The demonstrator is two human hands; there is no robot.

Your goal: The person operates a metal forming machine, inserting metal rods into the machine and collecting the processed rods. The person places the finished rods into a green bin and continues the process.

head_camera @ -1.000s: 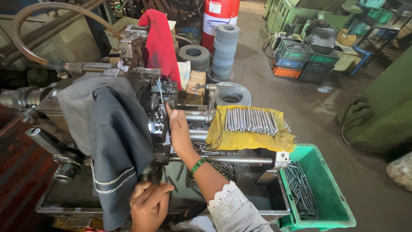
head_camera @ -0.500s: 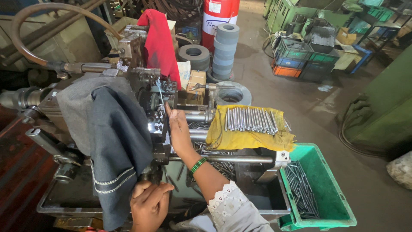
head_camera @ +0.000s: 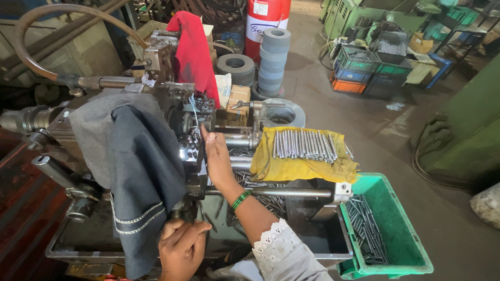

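Right hand (head_camera: 216,156) at one machine (head_camera: 192,130), left hand (head_camera: 182,250) below.

A small tan cardboard box (head_camera: 238,99) sits behind the machine; farther back, a red cylinder (head_camera: 265,23) bears a white label (head_camera: 260,7).

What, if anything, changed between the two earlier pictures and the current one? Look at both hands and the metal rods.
Nothing visibly changed. The right hand still reaches into the machine, the left hand still sits below the grey cloth, and the metal rods lie on the yellow cloth as before.
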